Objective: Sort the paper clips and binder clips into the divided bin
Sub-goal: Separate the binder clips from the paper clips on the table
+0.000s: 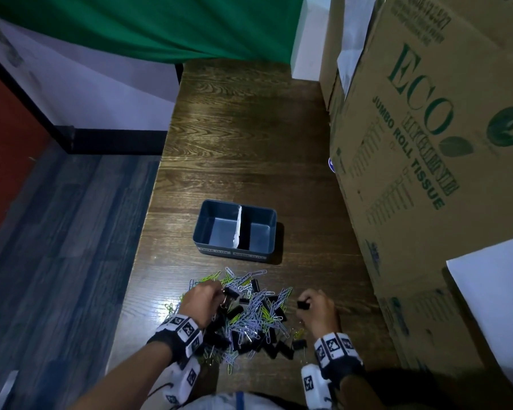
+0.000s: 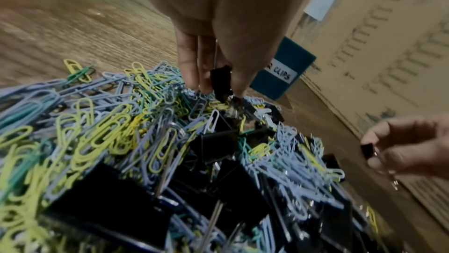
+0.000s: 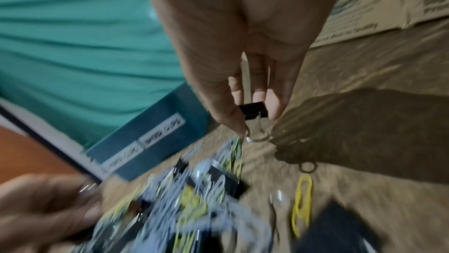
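A mixed pile (image 1: 249, 315) of blue, yellow and green paper clips and black binder clips lies on the wooden table near me. My left hand (image 1: 203, 300) reaches into the pile's left side and pinches a black binder clip (image 2: 219, 82). To the pile's right, my right hand (image 1: 315, 307) holds a small black binder clip (image 3: 253, 110) between thumb and fingers, lifted off the table. Beyond the pile stands the blue divided bin (image 1: 207, 214) with a white divider (image 1: 238, 229); both compartments look bare. Labels show on its front wall (image 3: 145, 142).
Large cardboard boxes (image 1: 426, 143) stand along the table's right side, close to the bin. A green cloth (image 1: 160, 25) hangs behind the table's far end. The table's left edge (image 1: 148, 232) drops to the floor. A loose yellow paper clip (image 3: 302, 205) lies right of the pile.
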Demonstrator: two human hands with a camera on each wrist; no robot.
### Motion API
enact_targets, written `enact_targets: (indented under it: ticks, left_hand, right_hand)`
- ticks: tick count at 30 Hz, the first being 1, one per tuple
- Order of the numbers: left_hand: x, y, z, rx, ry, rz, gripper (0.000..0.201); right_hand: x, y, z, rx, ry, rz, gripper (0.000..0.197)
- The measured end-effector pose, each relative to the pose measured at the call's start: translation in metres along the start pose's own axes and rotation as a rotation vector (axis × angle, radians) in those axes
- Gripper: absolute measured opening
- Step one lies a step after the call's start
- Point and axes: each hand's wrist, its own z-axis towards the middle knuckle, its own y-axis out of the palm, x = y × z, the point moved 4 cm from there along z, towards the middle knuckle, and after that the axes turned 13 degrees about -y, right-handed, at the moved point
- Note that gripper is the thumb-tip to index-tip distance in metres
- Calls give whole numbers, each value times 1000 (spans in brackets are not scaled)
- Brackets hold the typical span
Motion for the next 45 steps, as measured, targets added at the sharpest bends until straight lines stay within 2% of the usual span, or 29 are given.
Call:
enact_targets:
  ticks: [4,8,11,14,16,18,22,24,26,28,30,32,37,39,42,45]
  left_hand:
    - [-9,-9,-2,2,-70,-87,4]
    - [-26,-28,4,65,-165,-134,10]
    - [-51,-48,16,119,-306,-177,11]
    - [-87,-56,27,108,-456,-194,8]
    - [-104,-54,30,67,-470,-119,12]
    - [-111,-52,27,38,-457,-140,11]
    - [-110,-48,1,136,-489,-150,51]
    - [-105,-43,-19,193,-505,-83,50]
    - [-101,-31,-36,125,-512,1,53]
    - [-100,-13,-46,-23,-528,82,67]
    - [-93,2,-49,-102,-471,86,68]
    - [-75,10,-48,-125,-356,62,59]
    - [-34,13,-43,-151,-131,55,46]
    - [-24,7,-42,-119,-98,124,44]
    - [-11,-4,-34,5,-28,233,39]
    - [7,3,-19,-13,87,262,37]
  right_hand:
    - [7,-24,20,61,-23,-42,41]
    - [23,-34,39,91,-55,-119,48]
    - [33,-33,45,41,-73,-174,41]
    - [39,-29,45,-14,-73,-210,32]
    - [38,-25,44,-24,-80,-199,32]
    - [33,-22,38,-6,-74,-221,34]
    - [7,-10,16,66,-191,-249,38]
    - [-4,4,7,-1,-279,-212,41]
    - [-8,18,3,-78,-282,-159,46]
    - [-8,28,2,-139,-202,-119,54]
    - [-11,36,1,-197,-137,-71,62]
    - [-18,41,1,-218,-140,-49,65]
    - [-33,46,-3,-195,-154,-11,59]
    - [-35,44,-8,-178,-174,-2,57]
    - [-34,36,-17,-92,-140,-94,40]
    - [-34,40,-23,-123,-67,-146,41]
